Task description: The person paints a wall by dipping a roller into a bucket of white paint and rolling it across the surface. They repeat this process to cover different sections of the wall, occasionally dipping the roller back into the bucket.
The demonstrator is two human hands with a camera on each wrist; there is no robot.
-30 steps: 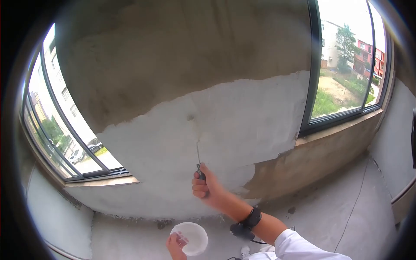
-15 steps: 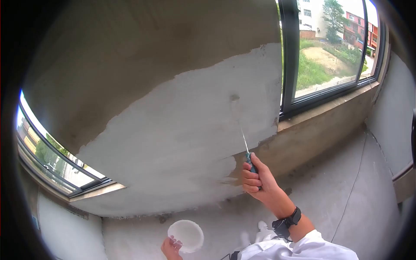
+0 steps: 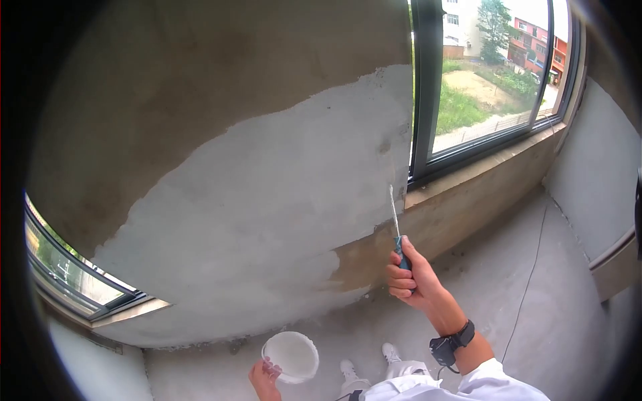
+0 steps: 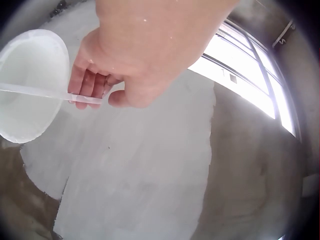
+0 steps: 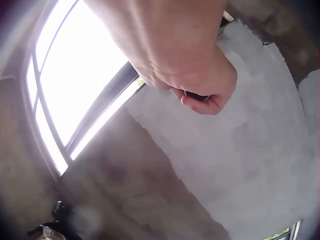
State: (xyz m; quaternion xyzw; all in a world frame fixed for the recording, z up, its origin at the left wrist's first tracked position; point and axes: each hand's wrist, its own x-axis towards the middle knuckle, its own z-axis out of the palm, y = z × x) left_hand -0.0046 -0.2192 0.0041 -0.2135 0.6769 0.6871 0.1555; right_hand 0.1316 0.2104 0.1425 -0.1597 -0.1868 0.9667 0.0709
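A white plastic bucket (image 3: 290, 357) hangs low in front of the legs in the head view. My left hand (image 3: 263, 377) has its fingers curled round the bucket's pale strap handle (image 4: 37, 91), which crosses the opening in the left wrist view. My right hand (image 3: 416, 273) grips a tool's teal handle (image 3: 402, 250), thumb along its top. From it rises a thin, straight, white-smeared metal part (image 3: 394, 210), seen as a narrow strip against the wall. In the right wrist view my curled fingers hide most of the tool; only the dark handle end (image 5: 196, 95) shows.
A pale coating (image 3: 267, 174) covers the wall's lower part, with bare brown-grey wall (image 3: 167, 80) above. Windows stand at right (image 3: 481, 100) and lower left (image 3: 73, 267). A thin cord (image 3: 523, 294) lies on the concrete floor (image 3: 495, 267); white shoes (image 3: 390, 352) stand near the bucket.
My right hand with the tool has moved right across the wall, towards the right window. The head view has also shifted right. My left hand keeps hold of the bucket.
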